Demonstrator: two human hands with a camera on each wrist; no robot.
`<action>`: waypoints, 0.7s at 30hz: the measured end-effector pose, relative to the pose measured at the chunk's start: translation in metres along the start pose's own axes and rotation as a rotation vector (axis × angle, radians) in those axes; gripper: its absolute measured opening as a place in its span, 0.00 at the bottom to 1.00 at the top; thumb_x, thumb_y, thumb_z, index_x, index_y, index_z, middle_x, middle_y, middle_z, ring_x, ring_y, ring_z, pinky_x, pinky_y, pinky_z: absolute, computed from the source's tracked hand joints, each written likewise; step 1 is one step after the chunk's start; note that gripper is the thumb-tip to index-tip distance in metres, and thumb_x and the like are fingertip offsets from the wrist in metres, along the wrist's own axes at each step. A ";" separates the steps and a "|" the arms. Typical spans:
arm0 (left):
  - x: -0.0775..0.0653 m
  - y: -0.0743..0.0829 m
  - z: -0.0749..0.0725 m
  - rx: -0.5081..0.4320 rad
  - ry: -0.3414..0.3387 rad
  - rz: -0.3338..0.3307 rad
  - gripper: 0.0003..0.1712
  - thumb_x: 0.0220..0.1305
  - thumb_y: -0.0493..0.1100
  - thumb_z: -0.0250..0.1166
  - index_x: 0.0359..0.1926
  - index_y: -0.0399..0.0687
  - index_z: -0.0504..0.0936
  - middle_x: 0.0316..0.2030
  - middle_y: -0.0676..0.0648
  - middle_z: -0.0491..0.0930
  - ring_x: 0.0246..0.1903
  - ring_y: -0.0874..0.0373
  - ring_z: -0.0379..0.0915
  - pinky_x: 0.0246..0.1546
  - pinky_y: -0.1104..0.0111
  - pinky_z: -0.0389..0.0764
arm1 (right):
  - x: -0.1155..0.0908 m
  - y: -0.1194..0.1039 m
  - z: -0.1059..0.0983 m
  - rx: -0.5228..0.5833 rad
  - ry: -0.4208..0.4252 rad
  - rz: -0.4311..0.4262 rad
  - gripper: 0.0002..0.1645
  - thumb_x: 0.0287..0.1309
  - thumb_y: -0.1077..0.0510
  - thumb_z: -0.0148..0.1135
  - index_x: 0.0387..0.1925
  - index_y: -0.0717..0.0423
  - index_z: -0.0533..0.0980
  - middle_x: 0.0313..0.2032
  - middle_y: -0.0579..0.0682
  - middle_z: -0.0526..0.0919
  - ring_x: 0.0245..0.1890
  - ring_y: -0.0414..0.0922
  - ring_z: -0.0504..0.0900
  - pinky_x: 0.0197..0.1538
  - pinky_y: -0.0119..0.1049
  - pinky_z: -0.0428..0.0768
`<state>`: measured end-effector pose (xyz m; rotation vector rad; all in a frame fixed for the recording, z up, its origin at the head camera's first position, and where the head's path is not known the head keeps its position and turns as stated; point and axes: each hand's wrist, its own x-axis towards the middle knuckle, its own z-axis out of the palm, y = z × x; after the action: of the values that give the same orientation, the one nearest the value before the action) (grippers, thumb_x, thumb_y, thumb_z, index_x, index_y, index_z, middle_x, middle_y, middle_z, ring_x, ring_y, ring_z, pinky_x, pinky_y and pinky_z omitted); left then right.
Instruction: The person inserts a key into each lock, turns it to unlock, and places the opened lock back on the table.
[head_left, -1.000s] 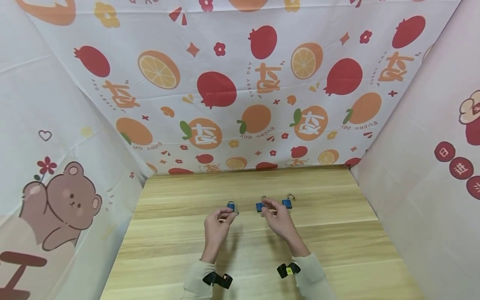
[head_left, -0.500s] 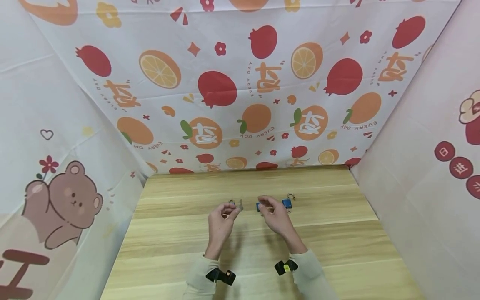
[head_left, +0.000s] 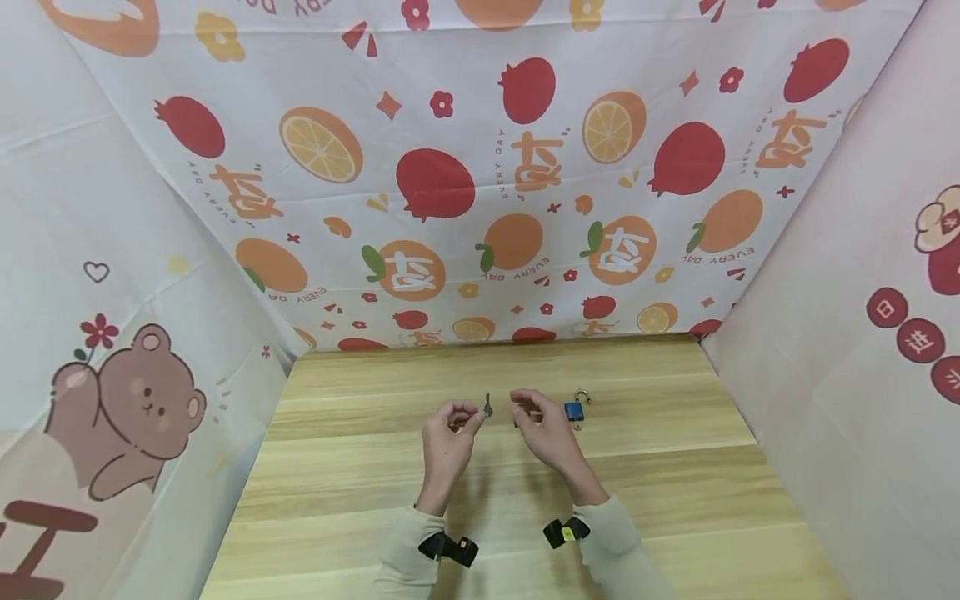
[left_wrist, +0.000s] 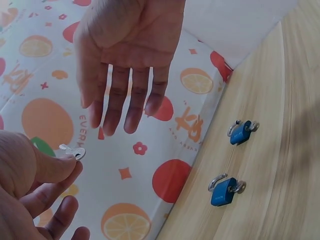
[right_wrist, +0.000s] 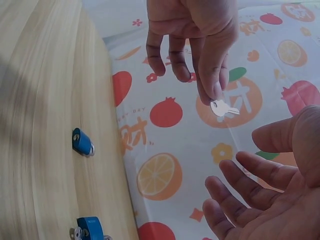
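Observation:
Thumb and forefinger of my left hand (head_left: 447,444) pinch a small silver key (right_wrist: 223,108), raised above the table. Facing it, my right hand (head_left: 547,430) is held with loosely bent fingers, touching nothing. In the left wrist view, two blue padlocks with raised shackles lie on the table: a nearer padlock (left_wrist: 223,192) and a farther padlock (left_wrist: 240,133), each with a key at its end. The right wrist view shows one blue padlock (right_wrist: 82,142) on the left hand's side and another (right_wrist: 91,229) at the bottom. My hands hide most of the locks in the head view.
The wooden table (head_left: 360,508) runs up to a fruit-printed cloth (head_left: 510,242) at the back. White cloth walls stand on both sides, the left one printed with a bear (head_left: 142,400). Both wrists wear black camera straps.
My left hand has lifted the key from near the left padlock and moved right, turning it upright. My right hand has drawn slightly left over the middle padlock.

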<state>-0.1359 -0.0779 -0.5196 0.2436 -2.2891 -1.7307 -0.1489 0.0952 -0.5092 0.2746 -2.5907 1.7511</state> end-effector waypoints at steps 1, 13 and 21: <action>0.000 0.001 0.001 0.002 0.002 -0.001 0.07 0.58 0.37 0.75 0.36 0.43 0.85 0.31 0.47 0.90 0.31 0.62 0.81 0.44 0.66 0.73 | 0.001 0.000 0.001 -0.004 0.005 -0.004 0.16 0.72 0.58 0.59 0.57 0.53 0.80 0.55 0.52 0.86 0.54 0.49 0.82 0.57 0.49 0.81; 0.001 0.004 0.001 0.002 -0.026 0.028 0.05 0.60 0.38 0.74 0.35 0.45 0.85 0.29 0.47 0.89 0.32 0.59 0.82 0.43 0.66 0.75 | 0.005 -0.001 0.007 0.032 -0.036 0.004 0.15 0.73 0.57 0.58 0.57 0.50 0.80 0.54 0.50 0.85 0.54 0.48 0.82 0.54 0.46 0.80; -0.001 0.004 0.005 -0.019 -0.041 0.032 0.04 0.60 0.36 0.73 0.35 0.44 0.85 0.30 0.47 0.89 0.33 0.58 0.83 0.45 0.63 0.75 | 0.007 -0.002 0.010 0.030 -0.035 0.002 0.13 0.72 0.55 0.59 0.54 0.51 0.81 0.51 0.52 0.86 0.50 0.48 0.83 0.51 0.45 0.81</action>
<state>-0.1365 -0.0725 -0.5173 0.1684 -2.2909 -1.7570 -0.1542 0.0841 -0.5110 0.3054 -2.5905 1.8039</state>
